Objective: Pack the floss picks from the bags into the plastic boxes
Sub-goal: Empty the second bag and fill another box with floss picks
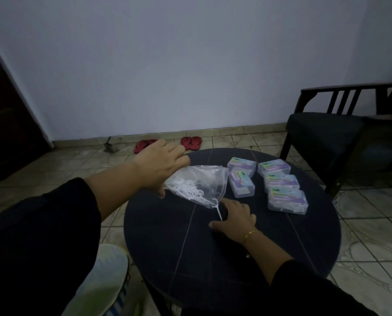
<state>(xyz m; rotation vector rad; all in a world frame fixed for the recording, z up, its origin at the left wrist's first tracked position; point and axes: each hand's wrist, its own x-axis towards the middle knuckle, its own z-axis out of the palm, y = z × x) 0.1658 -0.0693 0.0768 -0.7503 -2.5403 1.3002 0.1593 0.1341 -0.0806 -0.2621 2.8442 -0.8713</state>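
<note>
A clear plastic bag (198, 184) with white floss picks (189, 189) inside hangs tilted over the dark round table (213, 247). My left hand (160, 164) grips the bag's far end and lifts it. A white pick (219, 213) sticks out of the bag's low corner. My right hand (236, 218) rests on the table just below that corner, fingers spread beside the pick. Several clear plastic boxes with pastel labels lie to the right: two near the bag (240, 182) and three in a column (286, 198); they look closed.
A dark wooden armchair (327, 133) stands at the right beyond the table. Red sandals (190, 143) lie on the tiled floor by the wall. My knee in light cloth (103, 277) shows at the lower left.
</note>
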